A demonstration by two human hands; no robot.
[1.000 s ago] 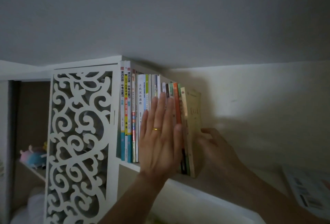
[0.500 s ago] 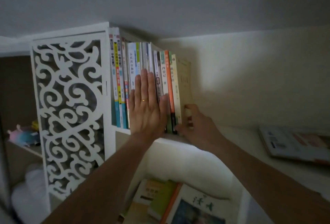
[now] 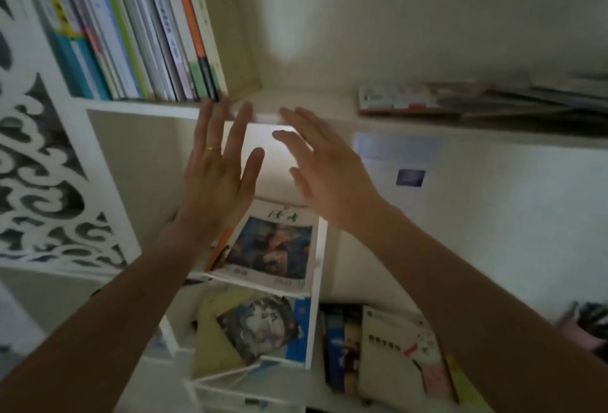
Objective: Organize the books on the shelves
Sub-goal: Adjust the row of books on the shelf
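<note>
A row of upright books (image 3: 138, 34) stands on the upper white shelf (image 3: 296, 106), the rightmost one cream-coloured. My left hand (image 3: 217, 176), with a gold ring, is spread flat with straight fingers, its fingertips at the shelf's front edge just below the books. My right hand (image 3: 322, 169) is beside it, fingers straight and relaxed, holding nothing. Both hands hover in front of the compartment below the shelf. A magazine with a dark picture cover (image 3: 273, 241) lies on a lower shelf under my hands.
Flat books (image 3: 460, 97) lie on the upper shelf at the right. A white carved lattice panel (image 3: 42, 182) stands at the left. More books (image 3: 256, 324) and others (image 3: 394, 350) lie on lower levels. A paper with a small picture (image 3: 401, 162) hangs on the wall.
Both hands have come off the upright books and dropped below the shelf edge. The camera has tilted down, showing the lower shelves.
</note>
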